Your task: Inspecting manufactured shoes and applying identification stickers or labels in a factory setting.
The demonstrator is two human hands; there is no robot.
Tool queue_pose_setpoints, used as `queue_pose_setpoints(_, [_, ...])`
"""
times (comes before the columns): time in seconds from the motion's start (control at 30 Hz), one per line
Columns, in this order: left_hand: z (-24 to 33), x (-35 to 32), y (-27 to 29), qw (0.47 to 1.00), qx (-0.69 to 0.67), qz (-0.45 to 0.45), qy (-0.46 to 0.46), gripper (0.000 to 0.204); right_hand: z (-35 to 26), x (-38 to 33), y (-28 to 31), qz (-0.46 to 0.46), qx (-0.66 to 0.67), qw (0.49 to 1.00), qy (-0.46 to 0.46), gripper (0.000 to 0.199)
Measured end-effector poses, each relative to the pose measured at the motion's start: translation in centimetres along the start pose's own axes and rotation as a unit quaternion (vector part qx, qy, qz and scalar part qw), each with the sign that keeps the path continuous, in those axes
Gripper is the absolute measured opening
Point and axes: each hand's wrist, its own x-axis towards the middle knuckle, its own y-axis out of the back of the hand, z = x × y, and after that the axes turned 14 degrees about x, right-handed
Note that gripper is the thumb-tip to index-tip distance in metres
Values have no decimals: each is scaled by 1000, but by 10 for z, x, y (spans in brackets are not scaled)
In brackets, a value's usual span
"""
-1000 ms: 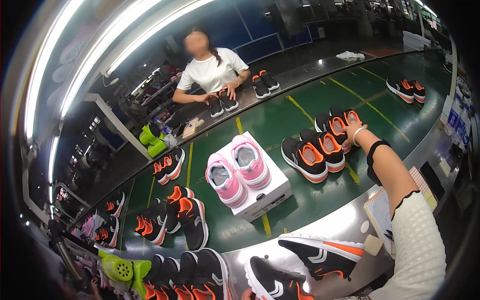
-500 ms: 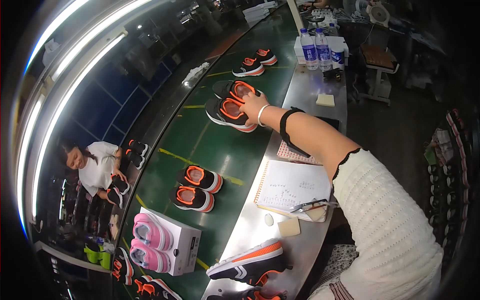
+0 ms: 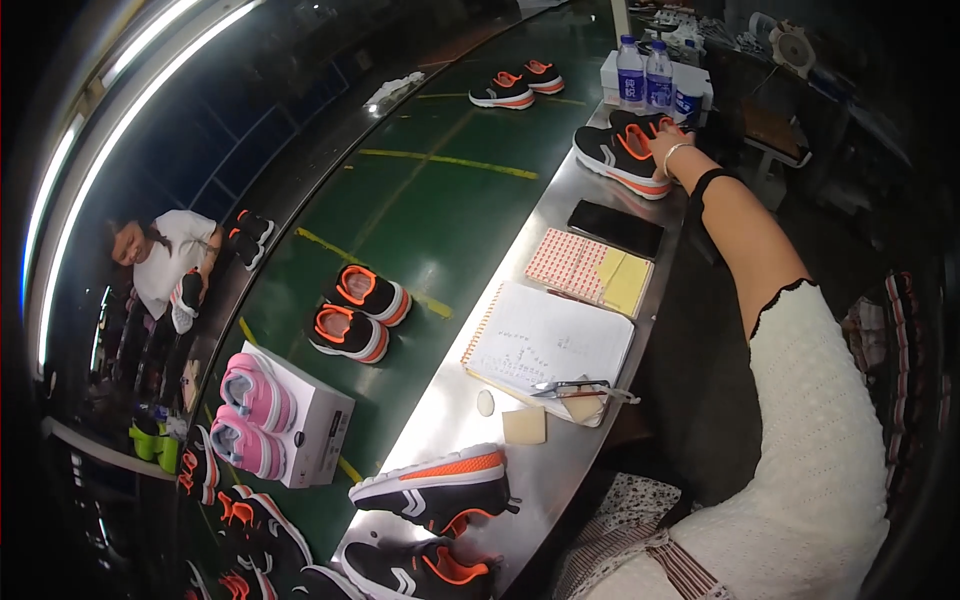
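Note:
My right hand (image 3: 672, 150) reaches far out to the right, its fingers closed on the heel end of a pair of black sneakers (image 3: 618, 160) with orange lining and white-orange soles. The pair is at the metal ledge (image 3: 548, 210), just in front of two water bottles. Whether it rests fully on the metal I cannot tell. On the green belt (image 3: 400, 230) stands another black-and-orange pair (image 3: 360, 310), and a further pair (image 3: 517, 88) is at the far end. My left hand is not in view.
A black phone (image 3: 615, 228), a checked notebook (image 3: 570, 262) and an open spiral notebook (image 3: 540, 340) with a pen lie on the ledge. Nearer are loose black sneakers (image 3: 440, 490). Pink shoes (image 3: 255, 410) sit on a white box (image 3: 325, 420). Across the belt, a person (image 3: 175, 260) handles a shoe.
My right hand has brought the black sneakers from the green belt rightward to the metal ledge. The view has shifted, and the phone now shows clear of my arm.

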Motion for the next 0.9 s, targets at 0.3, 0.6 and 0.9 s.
queue_pose_setpoints(0.3, [-18, 7, 1, 982, -158, -63, 82, 30, -282, -105, 30, 131, 159, 817, 538, 55])
queue_pose_setpoints(0.6, [-16, 15, 13, 997, -54, -43, -36, 26, -454, -203, 2, -66, 203, 906, 366, 61])
queue_pose_setpoints(0.9, [-17, 19, 22, 998, -35, -50, -20, 32, -370, -186, 3, 43, 464, 807, 362, 49])
